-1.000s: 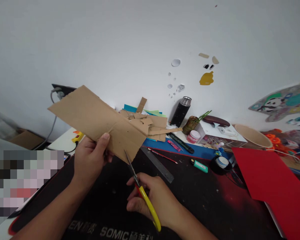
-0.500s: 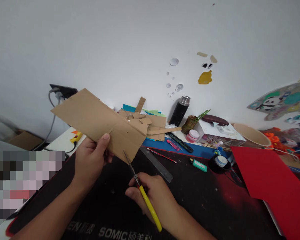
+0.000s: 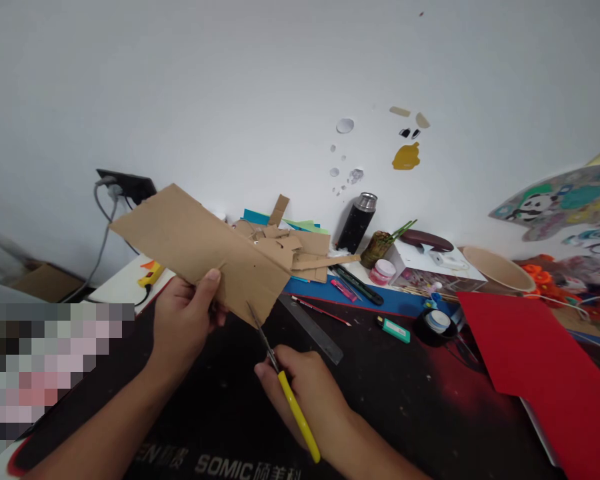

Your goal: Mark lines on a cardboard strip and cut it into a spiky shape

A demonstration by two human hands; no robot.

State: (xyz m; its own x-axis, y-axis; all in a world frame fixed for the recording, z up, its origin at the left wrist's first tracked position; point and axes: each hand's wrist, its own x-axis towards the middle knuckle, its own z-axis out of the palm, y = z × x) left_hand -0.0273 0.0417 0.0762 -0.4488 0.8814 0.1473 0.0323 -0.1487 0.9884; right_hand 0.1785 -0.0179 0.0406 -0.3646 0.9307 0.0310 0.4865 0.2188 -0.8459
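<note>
A flat sheet of brown cardboard (image 3: 180, 233) is raised above the black desk mat, tilted down toward the right. My left hand (image 3: 193, 310) pinches its lower edge, thumb on top and fingers underneath. In my right hand (image 3: 300, 393) are scissors (image 3: 295, 413) with yellow handles, closed in my grip. Their blades point up and left and lie across the cardboard's lower right edge; part of the blades is behind or against the sheet, and I cannot tell how deep the cut goes.
Behind the sheet lie cardboard scraps (image 3: 280, 243), a black thermos (image 3: 357, 223) and a utility knife (image 3: 357, 285). On the mat (image 3: 220, 400) are a clear ruler (image 3: 315, 331), a red pencil (image 3: 323, 311) and a green lighter (image 3: 394, 329). Red card (image 3: 535, 353) covers the right side.
The view has shifted slightly. The cardboard's left end sits a little lower and farther right, and the scissors look slightly more closed at the handles. Both hands keep their grips.
</note>
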